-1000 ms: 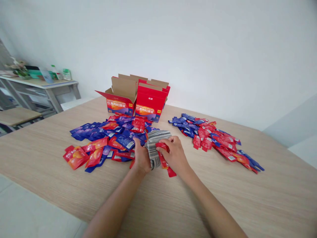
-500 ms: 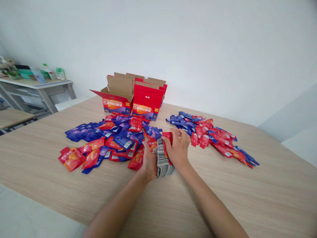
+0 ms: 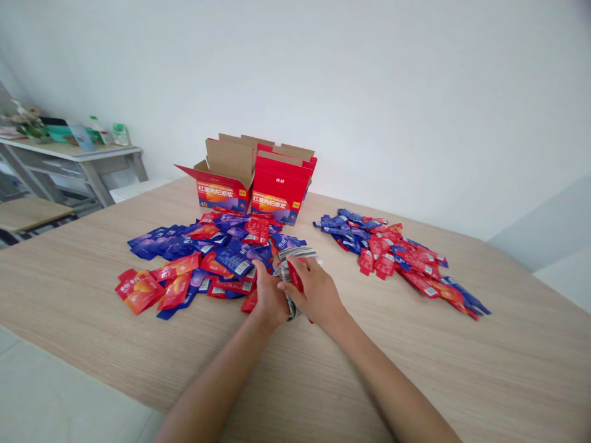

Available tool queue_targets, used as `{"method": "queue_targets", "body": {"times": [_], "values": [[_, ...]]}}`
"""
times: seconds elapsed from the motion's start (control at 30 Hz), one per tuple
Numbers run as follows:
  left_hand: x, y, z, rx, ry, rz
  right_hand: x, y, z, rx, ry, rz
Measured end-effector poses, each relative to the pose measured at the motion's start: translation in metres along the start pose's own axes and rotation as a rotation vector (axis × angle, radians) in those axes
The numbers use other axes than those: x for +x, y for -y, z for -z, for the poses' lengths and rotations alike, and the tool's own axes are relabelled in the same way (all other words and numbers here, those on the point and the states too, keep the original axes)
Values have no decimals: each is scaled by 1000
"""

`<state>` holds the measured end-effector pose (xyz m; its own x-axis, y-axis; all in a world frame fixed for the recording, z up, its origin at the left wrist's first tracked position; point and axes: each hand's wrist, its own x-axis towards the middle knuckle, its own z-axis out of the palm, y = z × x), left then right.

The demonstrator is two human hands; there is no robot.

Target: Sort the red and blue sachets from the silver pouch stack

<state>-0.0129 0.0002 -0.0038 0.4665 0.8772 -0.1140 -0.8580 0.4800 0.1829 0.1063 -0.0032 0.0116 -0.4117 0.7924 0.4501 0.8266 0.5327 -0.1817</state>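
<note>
Nearer than the red printed cardboard box [image 3: 276,204], the left hand [image 3: 270,298] grips a grey-and-white striped cloth [image 3: 300,252], its fingers mostly hidden, while the right hand [image 3: 318,294] pinches a flat red foil sachet [image 3: 295,277] against it, likely so the slick packet cannot slip. A blue-and-red sachet heap [image 3: 235,258] lies just before the box, handy for reaching; a second sachet spread [image 3: 383,244] sits right of it, seemingly to avoid mixing.

Wood-grain table [image 3: 484,369] bearing a tall red carton [image 3: 281,184]; open carton [image 3: 221,194] to its left; larger sachet pile [image 3: 235,261] before it; smaller sachet pile [image 3: 418,267] to its right.
</note>
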Motion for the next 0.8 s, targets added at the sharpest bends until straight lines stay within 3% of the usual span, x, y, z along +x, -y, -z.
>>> {"method": "queue_targets", "body": {"times": [0.13,0.3,0.53,0.8], "values": [[-1,2,-3,37,-64,-72,-5,16,3,-79,15,-100],[-3,8,-2,70,-8,1,-7,17,5,-5,10,-158],[-5,9,-7,105,-98,89,0,7,7,149,-16,-164],[0,32,-2,43,49,119,8,-28,14,258,-112,-244]]}}
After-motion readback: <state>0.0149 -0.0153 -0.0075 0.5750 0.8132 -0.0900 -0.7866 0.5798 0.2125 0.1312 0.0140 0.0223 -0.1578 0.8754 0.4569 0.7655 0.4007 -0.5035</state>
